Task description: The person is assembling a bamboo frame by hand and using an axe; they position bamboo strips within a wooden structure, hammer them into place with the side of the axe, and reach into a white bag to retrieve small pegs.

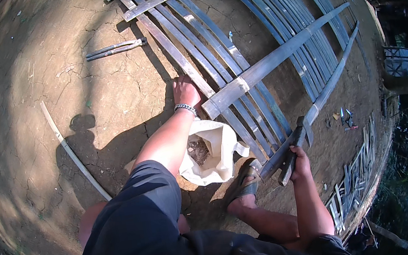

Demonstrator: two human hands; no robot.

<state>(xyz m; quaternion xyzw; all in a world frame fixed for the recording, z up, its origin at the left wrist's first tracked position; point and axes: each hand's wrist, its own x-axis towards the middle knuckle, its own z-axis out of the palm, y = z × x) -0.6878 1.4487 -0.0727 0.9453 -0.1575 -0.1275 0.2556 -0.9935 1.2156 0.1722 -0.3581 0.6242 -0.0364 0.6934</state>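
A wide frame of split bamboo slats (171,46) lies on the ground, tied across by thicker bamboo crosspieces (277,57). Beside the nearest slat's left edge is my left hand (186,92), wearing a chain bracelet (186,109); its fingers are bent, and whatever they grip is hidden. My right hand (300,162) is closed round the handle of a hammer (295,141), held over the near crosspiece end, its dark head pointing away from me. Between my arms stands an open white sack (224,143) with small brownish bits inside.
A long-handled pincer tool (116,49) lies on the cracked dirt at the upper left. A curved bamboo strip (73,153) rests at left. My sandalled foot (245,187) is close to the frame's near corner. Cut bamboo pieces (352,177) are heaped at right, near small tools (347,119).
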